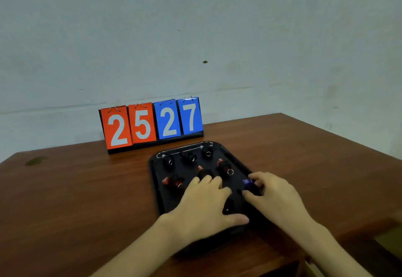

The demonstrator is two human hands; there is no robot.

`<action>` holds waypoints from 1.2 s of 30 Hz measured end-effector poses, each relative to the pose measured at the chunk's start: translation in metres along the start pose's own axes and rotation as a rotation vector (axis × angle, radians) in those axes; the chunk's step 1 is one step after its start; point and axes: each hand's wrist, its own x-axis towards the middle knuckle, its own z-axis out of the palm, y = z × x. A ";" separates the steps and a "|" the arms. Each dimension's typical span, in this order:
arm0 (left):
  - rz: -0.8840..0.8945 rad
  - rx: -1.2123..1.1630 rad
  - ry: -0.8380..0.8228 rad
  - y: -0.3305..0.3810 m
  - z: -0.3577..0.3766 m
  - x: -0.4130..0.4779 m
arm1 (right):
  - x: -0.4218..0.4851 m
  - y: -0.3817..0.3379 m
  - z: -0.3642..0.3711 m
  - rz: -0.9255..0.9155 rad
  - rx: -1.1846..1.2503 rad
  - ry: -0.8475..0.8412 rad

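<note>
A black tray lies on the wooden table and holds several small dark parts, some with red tips and metal rings. My left hand lies over the tray's near middle, fingers curved down over a dark reddish part that shows between thumb and fingers; whether it grips the part is unclear. My right hand is at the tray's right side, with thumb and fingers pinching a small blue and black part. A red-tipped part lies left of my left hand.
A flip scoreboard showing 25 in red and 27 in blue stands behind the tray, near the wall. The table's right edge runs diagonally close to the tray. A lower ledge shows at bottom right.
</note>
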 end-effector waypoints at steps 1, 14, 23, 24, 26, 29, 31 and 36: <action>-0.006 0.007 0.006 0.002 0.003 -0.001 | -0.001 0.000 0.002 -0.019 -0.023 0.012; -0.199 -0.273 0.054 -0.062 -0.002 0.024 | 0.048 -0.003 -0.004 -0.082 0.123 -0.061; -0.100 -0.093 -0.085 -0.083 0.020 0.051 | 0.099 -0.017 0.030 -0.189 0.039 -0.243; -0.111 -0.090 -0.079 -0.085 0.020 0.052 | 0.101 -0.017 0.031 -0.181 0.038 -0.232; -0.134 -0.077 -0.071 -0.091 0.021 0.053 | 0.102 -0.016 0.033 -0.181 0.040 -0.225; -0.173 -0.078 -0.062 -0.098 0.022 0.051 | 0.101 -0.014 0.034 -0.196 0.060 -0.215; -0.177 -0.117 -0.017 -0.096 0.022 0.046 | 0.100 -0.011 0.033 -0.193 0.087 -0.135; -0.425 -0.348 0.402 -0.100 0.011 -0.004 | 0.101 0.009 0.021 0.017 0.073 -0.001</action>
